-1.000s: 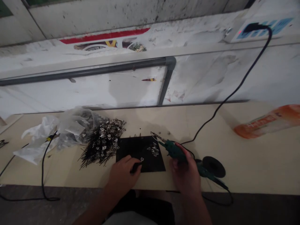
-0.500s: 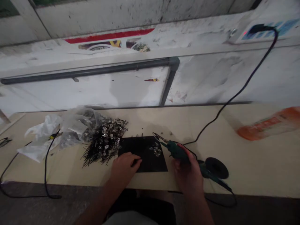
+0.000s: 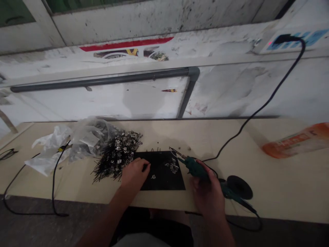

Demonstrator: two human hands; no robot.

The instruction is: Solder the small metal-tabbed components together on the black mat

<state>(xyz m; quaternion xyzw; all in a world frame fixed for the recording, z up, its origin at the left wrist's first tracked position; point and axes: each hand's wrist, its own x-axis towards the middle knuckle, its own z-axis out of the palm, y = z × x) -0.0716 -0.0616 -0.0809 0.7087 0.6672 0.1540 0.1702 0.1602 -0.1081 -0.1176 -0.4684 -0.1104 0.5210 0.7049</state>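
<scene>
My right hand (image 3: 208, 195) is wrapped round a green soldering iron (image 3: 195, 167) whose tip points up-left over a black mat (image 3: 164, 178). My left hand (image 3: 133, 173) rests at the mat's left edge with fingers curled, beside a heap of small metal parts with black leads (image 3: 115, 156). Whether the fingers pinch anything is hidden. One small silvery part (image 3: 153, 177) lies on the mat just right of that hand. A little cluster of such parts (image 3: 173, 166) sits near the iron's tip.
A crumpled clear plastic bag (image 3: 69, 140) lies left of the heap. A black round stand (image 3: 239, 187) sits right of the iron, its cord running to a power strip (image 3: 288, 37). An orange packet (image 3: 295, 141) lies far right. A black cable (image 3: 52, 185) hangs off the front edge.
My left hand slid left and back toward the heap, leaving one small part on the mat. The right hand with the iron stayed roughly in place.
</scene>
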